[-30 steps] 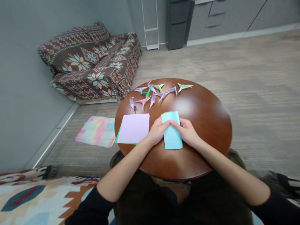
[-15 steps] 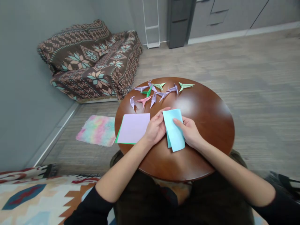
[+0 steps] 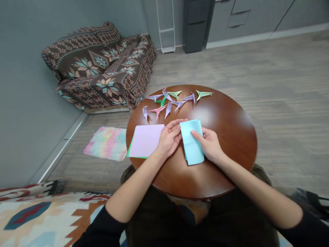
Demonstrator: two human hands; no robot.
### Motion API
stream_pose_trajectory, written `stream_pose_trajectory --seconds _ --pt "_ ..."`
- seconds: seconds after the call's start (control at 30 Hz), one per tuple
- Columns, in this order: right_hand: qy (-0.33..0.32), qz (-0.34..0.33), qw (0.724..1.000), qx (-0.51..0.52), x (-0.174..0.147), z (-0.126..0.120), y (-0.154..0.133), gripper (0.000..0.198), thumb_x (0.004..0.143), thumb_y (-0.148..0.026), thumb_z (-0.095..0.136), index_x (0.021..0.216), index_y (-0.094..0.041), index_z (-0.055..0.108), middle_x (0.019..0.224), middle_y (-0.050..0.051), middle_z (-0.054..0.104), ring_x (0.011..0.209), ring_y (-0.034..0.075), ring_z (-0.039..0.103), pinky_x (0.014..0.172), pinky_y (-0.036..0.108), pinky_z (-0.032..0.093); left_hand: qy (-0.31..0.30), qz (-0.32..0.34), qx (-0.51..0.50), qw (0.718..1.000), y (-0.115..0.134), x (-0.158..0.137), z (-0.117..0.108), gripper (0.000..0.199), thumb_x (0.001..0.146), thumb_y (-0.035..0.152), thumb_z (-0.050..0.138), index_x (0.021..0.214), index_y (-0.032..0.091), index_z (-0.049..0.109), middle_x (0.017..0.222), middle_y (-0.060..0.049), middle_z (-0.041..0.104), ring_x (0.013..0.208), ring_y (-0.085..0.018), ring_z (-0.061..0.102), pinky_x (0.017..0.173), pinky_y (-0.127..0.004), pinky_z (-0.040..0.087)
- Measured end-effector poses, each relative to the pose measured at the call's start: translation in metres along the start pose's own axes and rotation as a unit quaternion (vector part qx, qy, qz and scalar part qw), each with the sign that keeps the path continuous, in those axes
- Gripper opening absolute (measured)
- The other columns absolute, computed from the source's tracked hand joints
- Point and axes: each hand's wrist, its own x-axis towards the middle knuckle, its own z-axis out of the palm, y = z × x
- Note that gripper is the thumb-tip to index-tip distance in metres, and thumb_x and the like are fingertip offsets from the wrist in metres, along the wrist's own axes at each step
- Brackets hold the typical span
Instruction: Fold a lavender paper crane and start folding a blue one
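A light-blue sheet of paper (image 3: 192,147), folded into a tall rectangle, is held up over the round table. My right hand (image 3: 210,144) pinches its right side, thumb across the front and fingers behind. At the upper left corner, my left hand (image 3: 169,139) has its thumb and fingers closed about the paper's edge; the fingertips are partly behind the sheet. Left of my left hand lies a stack of square paper, a lilac sheet (image 3: 146,140) on top and a green sheet (image 3: 130,151) showing beneath.
The round brown table (image 3: 231,137) bears several folded paper figures along its far left side, among them a pink one (image 3: 158,110), a dark green one (image 3: 162,101) and a light green one (image 3: 203,94). Beyond stand a covered sofa (image 3: 102,72) and a fluffy rug (image 3: 105,142).
The blue paper has shifted slightly right and its lower layers now lie closer together. Both hands keep nearly the same place.
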Motion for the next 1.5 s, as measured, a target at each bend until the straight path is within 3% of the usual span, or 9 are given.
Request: stream_pose_trajectory --seconds 0.3,0.63,1.5 --pt "0.01 -0.018 1.0 -0.013 -0.0003 0.0007 -0.0006 0.041 0.075 -0.056 0.085 0.087 -0.017 0.078 0.073 0.003 0.075 0.058 0.017 0.062 0.055 0.028 0.051 0.006 0.006 0.0 1.0 0.0009 0.0006 0.0019 0.034 0.069 0.029 0.097 0.097 0.019 0.081 0.113 -0.008 0.083 0.103 -0.021 0.079 0.093 -0.029 0.061" --pt "0.011 -0.021 1.0 -0.021 -0.0009 -0.0012 0.0003 0.041 0.076 -0.056 0.084 0.086 -0.017 0.077 0.072 0.002 0.074 0.057 0.015 0.061 0.054 0.027 0.05 0.016 0.002 0.015 1.0 0.0011 0.0003 0.0025 0.036 0.067 0.031 0.098 0.095 0.018 0.079 0.111 -0.009 0.084 0.104 -0.023 0.079 0.093 -0.031 0.061" --pt "0.024 -0.026 0.997 -0.064 0.0002 -0.001 0.0001 0.044 0.077 -0.057 0.082 0.092 -0.017 0.078 0.079 0.005 0.079 0.063 0.02 0.067 0.058 0.032 0.055 0.044 0.039 0.116 0.991 0.0007 -0.0023 0.0012 0.045 0.07 0.044 0.094 0.103 0.018 0.078 0.092 -0.006 0.083 0.088 -0.023 0.08 0.087 -0.035 0.064"
